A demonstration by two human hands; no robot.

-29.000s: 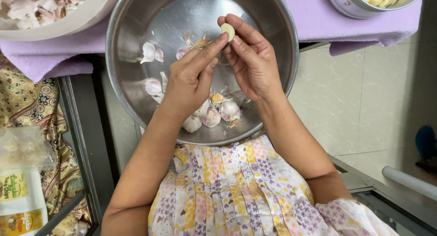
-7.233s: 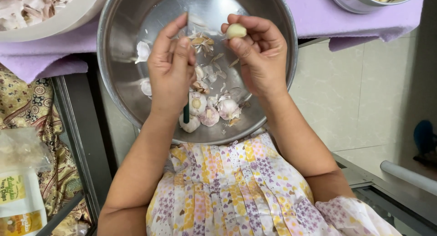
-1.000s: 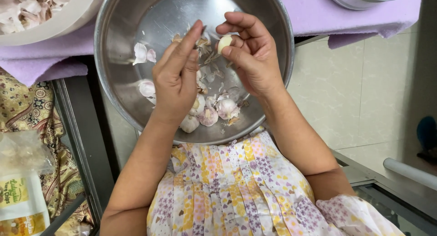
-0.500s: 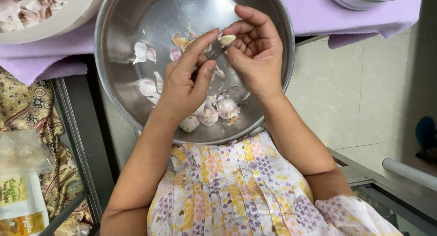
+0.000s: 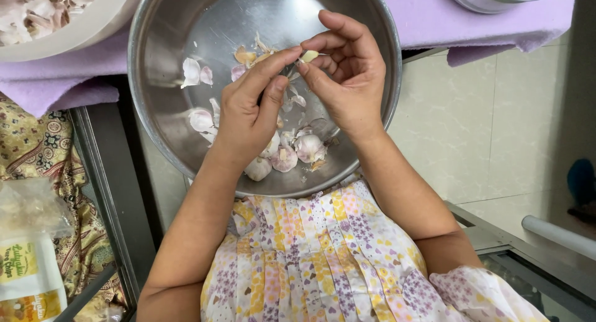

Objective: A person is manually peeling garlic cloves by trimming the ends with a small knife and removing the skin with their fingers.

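Your right hand (image 5: 344,80) pinches a small, light, likely slippery garlic clove (image 5: 308,56) over the steel bowl (image 5: 167,111), while your left hand's (image 5: 248,111) fingertips close on its papery skin; grip its sides.

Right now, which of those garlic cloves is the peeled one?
The garlic clove pinched between the left hand and right hand: bare and pale yellow, while those in the steel bowl keep pinkish-white skins.

Seen from above, two hands meet over a steel bowl (image 5: 167,61). The right hand (image 5: 344,74) pinches a garlic clove (image 5: 309,55); the left hand (image 5: 251,111) touches it with its fingertips. Unpeeled cloves (image 5: 298,149) and skins lie in the bowl beneath them.
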